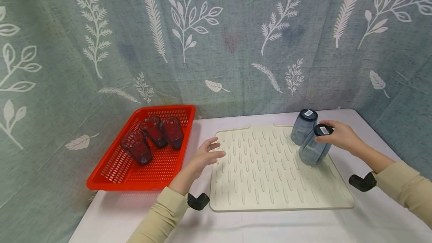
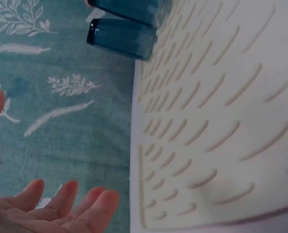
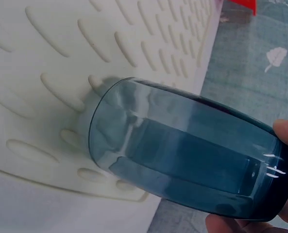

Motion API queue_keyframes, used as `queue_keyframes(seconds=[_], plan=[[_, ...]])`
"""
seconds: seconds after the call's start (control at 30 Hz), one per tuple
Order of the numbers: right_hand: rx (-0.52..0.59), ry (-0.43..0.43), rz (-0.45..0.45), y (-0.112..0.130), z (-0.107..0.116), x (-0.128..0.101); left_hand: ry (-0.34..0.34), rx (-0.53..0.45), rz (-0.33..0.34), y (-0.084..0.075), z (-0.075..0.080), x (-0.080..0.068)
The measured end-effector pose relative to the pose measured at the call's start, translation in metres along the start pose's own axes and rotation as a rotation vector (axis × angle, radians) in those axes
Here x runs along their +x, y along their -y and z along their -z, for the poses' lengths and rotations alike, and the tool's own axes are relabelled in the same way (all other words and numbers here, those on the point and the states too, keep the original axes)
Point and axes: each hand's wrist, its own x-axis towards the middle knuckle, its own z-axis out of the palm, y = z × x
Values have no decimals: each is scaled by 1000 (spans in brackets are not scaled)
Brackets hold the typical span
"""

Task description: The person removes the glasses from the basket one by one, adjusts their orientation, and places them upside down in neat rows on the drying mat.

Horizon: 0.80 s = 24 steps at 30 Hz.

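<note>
My right hand (image 1: 342,136) grips an upside-down blue glass (image 1: 314,147) by its base, which carries a white label. The glass leans slightly above the right side of a cream ribbed drying mat (image 1: 256,168); whether its rim touches the mat I cannot tell. In the right wrist view, fingers and thumb hold the base of this glass (image 3: 182,150). Just behind it, a second blue glass (image 1: 300,130) stands upside down on the mat's back right corner. My left hand (image 1: 204,156) hovers at the mat's left edge, fingers spread and holding nothing.
A red plastic basket (image 1: 152,177) sits on the left of the white table (image 1: 263,226). Inside it lie three dark red glasses (image 1: 136,147), tilted. Behind the table hangs a green leaf-patterned curtain (image 1: 236,48).
</note>
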Motion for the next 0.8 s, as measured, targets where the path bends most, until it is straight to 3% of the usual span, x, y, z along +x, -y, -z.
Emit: queue_keyframes(seconds=[0.4, 0.8], plan=[[-57, 19, 8, -1, -3, 5, -46, 204, 27, -15, 20, -2], [-48, 12, -6, -4, -7, 6, -44, 259, -3, -32, 39, -11]])
